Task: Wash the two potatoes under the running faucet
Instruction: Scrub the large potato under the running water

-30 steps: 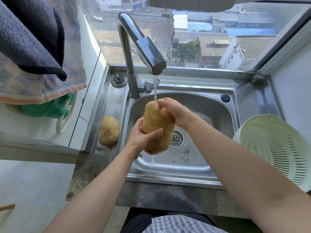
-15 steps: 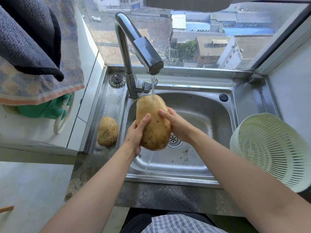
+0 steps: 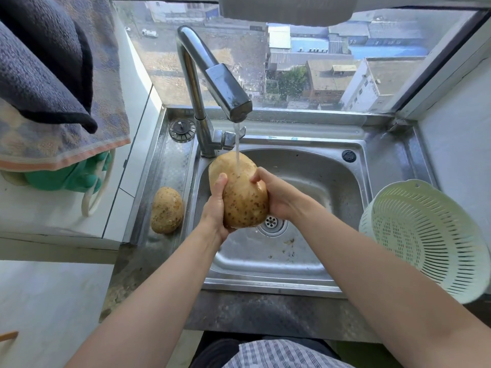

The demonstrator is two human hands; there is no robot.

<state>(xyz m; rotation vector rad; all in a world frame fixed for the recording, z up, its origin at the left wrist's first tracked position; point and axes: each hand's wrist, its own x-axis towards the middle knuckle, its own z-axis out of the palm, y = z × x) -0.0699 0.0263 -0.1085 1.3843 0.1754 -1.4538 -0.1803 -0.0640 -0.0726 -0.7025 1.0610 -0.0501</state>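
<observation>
The person holds one potato (image 3: 240, 191) over the sink (image 3: 313, 284), both hands closed on it: the left hand (image 3: 214, 208) cups its left flank and underside with the thumb laid up the front, and the right hand (image 3: 275, 193) wraps the right flank, fingertips on the upper face. The potato's long axis runs from its far, upper end near the faucet (image 3: 212, 78) base down toward the person, its lower end just above and left of the drain (image 3: 271, 222). The water stream (image 3: 237, 147) falls from the spout onto the upper end, just beyond the right fingertips, so the wet patch sits at the top and the lower half lies outside the fall. What the next move likely turns on is that offset: the potato must slide up along its own axis, or roll between the palms, to bring the lower end and the back under the stream. The second potato (image 3: 166, 209) lies on the steel ledge left of the basin, apart from the hands, its long axis also pointing away from the person. It is on the left hand's side, so that hand is the nearer one to fetch it. A colander (image 3: 425, 237) leans at the sink's right edge, nearer the right hand. The task looks about midway at best, with one potato under water and the other dry.
</observation>
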